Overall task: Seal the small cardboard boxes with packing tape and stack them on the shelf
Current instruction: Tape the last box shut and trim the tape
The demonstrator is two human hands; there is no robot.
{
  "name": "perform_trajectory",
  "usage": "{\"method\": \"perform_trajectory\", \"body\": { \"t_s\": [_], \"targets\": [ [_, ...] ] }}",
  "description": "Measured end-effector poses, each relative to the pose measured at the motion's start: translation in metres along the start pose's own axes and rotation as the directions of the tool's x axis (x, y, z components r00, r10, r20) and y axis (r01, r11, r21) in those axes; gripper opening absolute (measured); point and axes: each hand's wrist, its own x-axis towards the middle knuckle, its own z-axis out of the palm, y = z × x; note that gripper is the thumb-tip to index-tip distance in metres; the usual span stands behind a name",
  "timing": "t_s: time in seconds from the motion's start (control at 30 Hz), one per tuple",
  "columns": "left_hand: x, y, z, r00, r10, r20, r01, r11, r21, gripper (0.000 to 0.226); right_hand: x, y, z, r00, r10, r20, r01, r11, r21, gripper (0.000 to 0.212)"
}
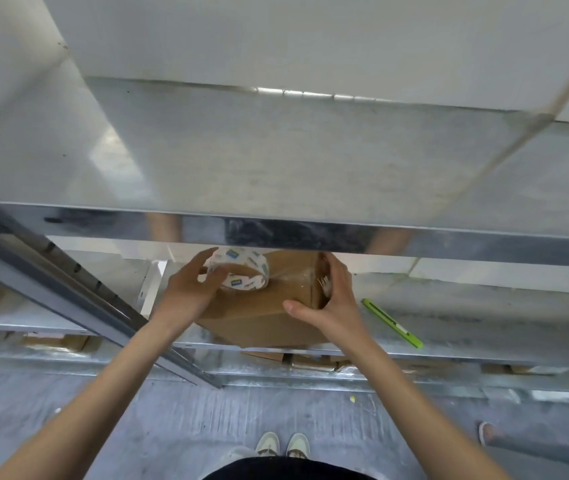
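Observation:
A small brown cardboard box (262, 313) stands on the middle metal shelf (484, 323), partly under the shelf above. My left hand (189, 289) grips a roll of clear packing tape (241, 271) with a printed core, held on the box's top. A clear strip of tape (293, 277) runs from the roll across the top to the right edge. My right hand (331, 299) holds the box's right side, fingers on the tape end over the edge and thumb on the top's near edge.
A green utility knife (394, 323) lies on the shelf right of the box. The upper shelf's steel edge (311, 233) overhangs the box. A slotted upright post (78, 289) slants down at the left. Cardboard boxes (314, 362) sit on the shelf below. Another person's foot (486, 433) is at the right.

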Motion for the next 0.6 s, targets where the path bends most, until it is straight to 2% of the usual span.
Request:
{"method": "perform_trajectory", "body": {
  "t_s": [0.1, 0.17, 0.27, 0.33, 0.43, 0.5, 0.6],
  "targets": [
    [-0.004, 0.005, 0.002, 0.982, 0.168, -0.082, -0.151, 0.971, 0.188, 0.029, 0.001, 0.019, -0.011, 0.998, 0.054, 0.011, -0.055, 0.994, 0.095, 0.093],
    [-0.004, 0.009, 0.004, 0.970, 0.224, -0.093, -0.192, 0.944, 0.268, 0.024, 0.004, 0.032, -0.019, 0.994, 0.089, 0.062, -0.097, 0.984, 0.149, 0.099],
    [-0.007, 0.015, 0.018, 0.972, 0.215, -0.095, -0.189, 0.956, 0.225, 0.027, 0.002, 0.045, -0.029, 0.990, 0.092, 0.107, -0.107, 0.984, 0.140, 0.091],
    [-0.010, 0.017, 0.037, 0.983, 0.180, -0.037, -0.175, 0.978, 0.116, 0.033, -0.001, 0.053, -0.035, 0.990, 0.061, 0.126, -0.057, 0.998, -0.036, 0.079],
    [-0.013, 0.012, 0.062, 0.994, 0.112, 0.007, -0.112, 0.992, 0.057, 0.035, -0.006, 0.063, -0.042, 0.992, -0.007, 0.124, 0.046, 0.949, -0.311, 0.074],
    [-0.014, 0.009, 0.069, 0.995, 0.099, -0.015, -0.098, 0.994, 0.055, 0.035, -0.007, 0.066, -0.044, 0.990, -0.061, 0.124, 0.118, 0.840, -0.530, 0.079],
    [-0.016, 0.009, 0.070, 0.991, 0.130, -0.027, -0.129, 0.991, 0.024, 0.032, -0.007, 0.060, -0.043, 0.991, -0.085, 0.105, 0.135, 0.588, -0.797, 0.097]
  ]
}}
